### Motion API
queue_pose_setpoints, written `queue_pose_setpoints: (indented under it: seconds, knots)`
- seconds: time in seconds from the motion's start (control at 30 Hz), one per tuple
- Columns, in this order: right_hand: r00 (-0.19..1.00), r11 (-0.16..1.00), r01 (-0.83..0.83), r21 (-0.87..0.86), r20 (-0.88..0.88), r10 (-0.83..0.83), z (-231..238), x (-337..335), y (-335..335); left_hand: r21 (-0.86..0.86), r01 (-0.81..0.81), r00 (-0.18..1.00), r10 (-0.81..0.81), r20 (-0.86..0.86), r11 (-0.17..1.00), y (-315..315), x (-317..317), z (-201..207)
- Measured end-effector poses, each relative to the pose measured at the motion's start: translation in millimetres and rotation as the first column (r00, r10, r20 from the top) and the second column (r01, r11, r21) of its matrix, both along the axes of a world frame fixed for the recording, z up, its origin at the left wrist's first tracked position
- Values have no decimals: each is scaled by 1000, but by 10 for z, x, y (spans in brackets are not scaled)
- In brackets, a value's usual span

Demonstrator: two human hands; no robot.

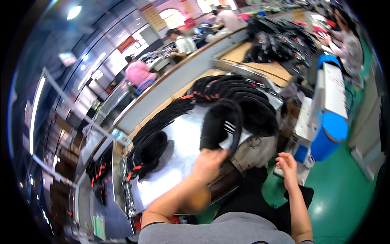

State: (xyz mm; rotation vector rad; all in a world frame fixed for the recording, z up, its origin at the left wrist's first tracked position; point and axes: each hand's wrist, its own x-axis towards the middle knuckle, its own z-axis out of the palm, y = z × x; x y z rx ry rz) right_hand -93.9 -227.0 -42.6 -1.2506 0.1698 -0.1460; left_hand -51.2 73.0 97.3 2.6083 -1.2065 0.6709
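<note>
My left hand (209, 164) is closed on the lower end of a black shoe upper (215, 124) with short white stripes, raised over a shiny metal table (178, 140). Behind it, a curved row of overlapping black shoe uppers (227, 87) with red tabs lies on the table, with more uppers heaped (260, 116) just right of the held one. Another bunch of black uppers (148, 152) rests on the table's left side. Off the table's right side, my right hand (287, 163) hangs in the air, fingers loosely bent and apart, with nothing visible in it.
A white sewing machine (334, 91) with a blue part (331, 136) stands at the right. Black pieces are piled on a brown board (264, 67) farther back. A low partition (162, 87) runs behind the table. Several people work beyond, one at the far right (347, 44). The floor (337, 191) is green.
</note>
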Motion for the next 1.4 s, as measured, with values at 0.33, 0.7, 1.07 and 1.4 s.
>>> queue_pose_setpoints:
  seconds: [0.33,0.7,1.07,1.4]
  knots:
    - [975,841,224,-493,106,-198,165,1086,211,620,-747,587,677,443,242,3361,250,-822]
    - [987,992,129,-4,99,-128,715,646,495,-143,-64,991,46,-128,988,327,269,-212]
    - [976,978,-191,78,123,181,680,64,249,-207,376,920,-339,195,903,-895,223,-173]
    - [890,967,92,-238,455,27,702,-609,-246,-742,263,665,-673,-323,616,-835,-311,288]
